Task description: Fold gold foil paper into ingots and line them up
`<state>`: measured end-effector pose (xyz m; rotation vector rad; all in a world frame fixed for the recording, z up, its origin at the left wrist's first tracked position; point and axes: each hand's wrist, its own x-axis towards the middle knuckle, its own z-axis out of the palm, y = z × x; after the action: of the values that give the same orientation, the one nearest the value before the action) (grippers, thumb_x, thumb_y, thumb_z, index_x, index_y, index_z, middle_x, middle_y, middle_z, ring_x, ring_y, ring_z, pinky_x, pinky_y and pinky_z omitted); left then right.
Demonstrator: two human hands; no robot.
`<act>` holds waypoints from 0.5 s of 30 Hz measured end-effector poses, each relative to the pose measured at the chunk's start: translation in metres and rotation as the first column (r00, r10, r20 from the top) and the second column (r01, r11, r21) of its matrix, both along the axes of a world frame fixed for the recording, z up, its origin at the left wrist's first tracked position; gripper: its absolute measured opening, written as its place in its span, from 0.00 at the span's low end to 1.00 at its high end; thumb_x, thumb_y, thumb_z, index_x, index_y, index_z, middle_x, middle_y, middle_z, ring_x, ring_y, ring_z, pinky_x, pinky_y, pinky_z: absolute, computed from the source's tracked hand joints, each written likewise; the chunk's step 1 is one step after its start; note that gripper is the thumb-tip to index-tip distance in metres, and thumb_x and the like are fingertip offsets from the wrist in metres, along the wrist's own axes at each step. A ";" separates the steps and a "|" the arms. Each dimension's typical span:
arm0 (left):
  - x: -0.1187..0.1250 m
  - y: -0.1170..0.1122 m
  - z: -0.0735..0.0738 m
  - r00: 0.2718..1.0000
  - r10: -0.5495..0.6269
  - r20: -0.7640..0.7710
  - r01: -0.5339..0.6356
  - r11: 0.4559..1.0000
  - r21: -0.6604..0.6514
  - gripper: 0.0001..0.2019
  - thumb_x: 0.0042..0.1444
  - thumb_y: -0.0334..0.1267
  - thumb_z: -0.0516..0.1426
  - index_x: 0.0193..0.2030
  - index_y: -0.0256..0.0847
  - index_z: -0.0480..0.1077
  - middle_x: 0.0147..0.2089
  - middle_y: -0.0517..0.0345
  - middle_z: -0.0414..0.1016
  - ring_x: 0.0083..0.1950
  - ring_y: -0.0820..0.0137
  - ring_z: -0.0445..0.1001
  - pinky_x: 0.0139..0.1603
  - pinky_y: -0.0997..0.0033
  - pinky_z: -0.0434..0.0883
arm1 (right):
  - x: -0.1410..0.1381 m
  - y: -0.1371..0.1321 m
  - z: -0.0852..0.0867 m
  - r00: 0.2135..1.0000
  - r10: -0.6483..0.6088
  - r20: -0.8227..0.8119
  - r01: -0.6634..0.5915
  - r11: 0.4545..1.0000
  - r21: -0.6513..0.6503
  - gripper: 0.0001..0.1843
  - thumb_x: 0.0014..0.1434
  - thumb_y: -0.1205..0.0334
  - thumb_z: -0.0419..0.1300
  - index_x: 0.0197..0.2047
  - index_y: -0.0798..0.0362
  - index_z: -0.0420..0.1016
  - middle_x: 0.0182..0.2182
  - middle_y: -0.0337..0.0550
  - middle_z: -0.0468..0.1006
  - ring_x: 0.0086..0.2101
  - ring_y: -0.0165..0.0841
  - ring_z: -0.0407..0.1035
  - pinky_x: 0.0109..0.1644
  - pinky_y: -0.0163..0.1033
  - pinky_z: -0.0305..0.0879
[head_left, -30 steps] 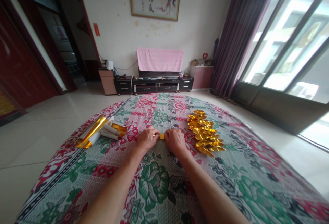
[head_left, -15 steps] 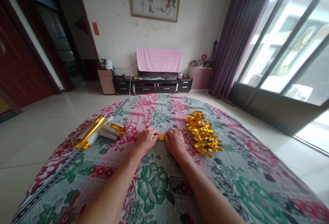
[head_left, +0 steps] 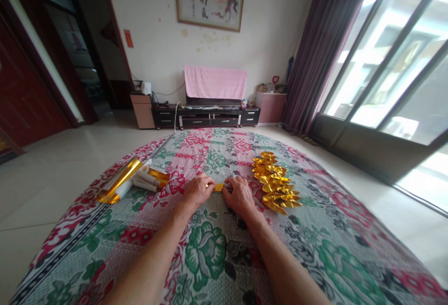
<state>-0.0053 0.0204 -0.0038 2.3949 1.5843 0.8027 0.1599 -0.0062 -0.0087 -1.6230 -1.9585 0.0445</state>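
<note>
A small strip of gold foil paper [head_left: 219, 187] lies on the flowered cloth [head_left: 210, 249], gripped at both ends. My left hand [head_left: 197, 192] is closed on its left end, fingers curled down over it. My right hand [head_left: 239, 195] is closed on its right end, pressing it against the cloth. Only the short middle piece of the gold paper shows between the two hands. Just right of my right hand lies a row of several folded gold paper pieces [head_left: 275, 182].
Rolled gold and white foil sheets [head_left: 131, 182] lie at the cloth's left edge. Beyond the cloth are pale floor tiles, a low dark cabinet [head_left: 210, 116] with a pink cloth [head_left: 215, 82] on top, purple curtains and large windows on the right.
Both hands stay on the gold strip, almost unmoved. The camera has tilted slightly, shifting the scene a little left and up.
</note>
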 end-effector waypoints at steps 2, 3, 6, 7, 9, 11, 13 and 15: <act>0.000 0.001 -0.001 1.000 -0.007 0.007 0.007 1.000 0.004 0.06 0.53 0.34 0.55 0.32 0.43 0.74 0.35 0.57 0.72 0.36 0.71 0.70 0.39 0.73 0.65 | 0.000 0.000 0.000 1.000 0.010 -0.011 -0.010 1.000 0.008 0.12 0.54 0.61 0.56 0.43 0.52 0.72 0.33 0.43 0.72 0.37 0.33 0.62 0.45 0.35 0.54; -0.001 0.001 -0.001 1.000 -0.011 0.012 0.010 1.000 0.005 0.06 0.53 0.34 0.55 0.31 0.43 0.75 0.35 0.58 0.72 0.37 0.71 0.71 0.39 0.73 0.65 | 0.000 0.000 -0.001 1.000 0.012 -0.017 -0.012 1.000 0.014 0.13 0.54 0.61 0.56 0.43 0.53 0.72 0.33 0.43 0.72 0.37 0.33 0.62 0.45 0.35 0.54; -0.001 0.002 -0.002 1.000 -0.016 0.027 0.016 1.000 0.000 0.06 0.52 0.34 0.55 0.32 0.44 0.75 0.35 0.58 0.72 0.37 0.72 0.70 0.39 0.74 0.65 | 0.000 -0.001 0.000 0.999 0.009 -0.038 -0.007 1.000 0.029 0.15 0.52 0.63 0.56 0.44 0.55 0.71 0.33 0.43 0.71 0.36 0.33 0.62 0.44 0.35 0.55; -0.001 0.002 -0.002 0.999 -0.015 0.028 0.015 1.000 -0.003 0.06 0.53 0.34 0.55 0.32 0.44 0.75 0.35 0.58 0.72 0.37 0.72 0.70 0.39 0.74 0.65 | 0.000 -0.001 0.000 0.999 0.010 -0.043 -0.009 0.999 0.031 0.15 0.51 0.63 0.56 0.44 0.55 0.71 0.32 0.43 0.71 0.36 0.33 0.62 0.44 0.35 0.55; -0.001 0.002 -0.001 0.999 -0.016 0.027 0.016 1.000 -0.007 0.06 0.53 0.35 0.55 0.32 0.44 0.74 0.36 0.58 0.72 0.37 0.72 0.70 0.39 0.74 0.64 | 0.000 -0.001 0.000 0.999 0.014 -0.051 -0.013 1.000 0.028 0.15 0.50 0.64 0.56 0.43 0.55 0.72 0.31 0.42 0.71 0.35 0.33 0.62 0.45 0.36 0.55; -0.001 0.001 -0.001 1.000 -0.017 0.023 0.017 1.000 -0.011 0.06 0.53 0.35 0.55 0.32 0.44 0.74 0.36 0.58 0.72 0.38 0.72 0.70 0.40 0.74 0.64 | 0.000 -0.001 0.000 0.998 0.004 -0.060 -0.002 1.000 0.030 0.15 0.50 0.64 0.57 0.42 0.55 0.72 0.33 0.44 0.71 0.37 0.34 0.63 0.46 0.36 0.56; -0.001 0.000 0.000 1.000 -0.012 0.018 0.012 1.000 -0.017 0.06 0.53 0.34 0.55 0.32 0.43 0.74 0.36 0.58 0.72 0.38 0.72 0.70 0.40 0.74 0.64 | 0.001 -0.001 -0.001 0.997 -0.012 -0.074 0.015 0.999 0.036 0.14 0.49 0.62 0.58 0.41 0.55 0.74 0.38 0.46 0.71 0.40 0.35 0.63 0.48 0.36 0.56; -0.001 -0.001 0.001 1.000 -0.006 0.011 0.007 1.000 -0.021 0.06 0.54 0.35 0.54 0.32 0.43 0.74 0.36 0.58 0.71 0.37 0.72 0.70 0.39 0.74 0.64 | 0.001 0.000 -0.002 0.996 -0.015 -0.084 0.018 0.999 0.043 0.14 0.49 0.60 0.59 0.39 0.55 0.75 0.43 0.48 0.70 0.44 0.36 0.62 0.50 0.36 0.56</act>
<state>-0.0067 0.0193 -0.0027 2.3753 1.5720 0.7928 0.1614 -0.0063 -0.0102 -1.5839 -1.8697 0.0623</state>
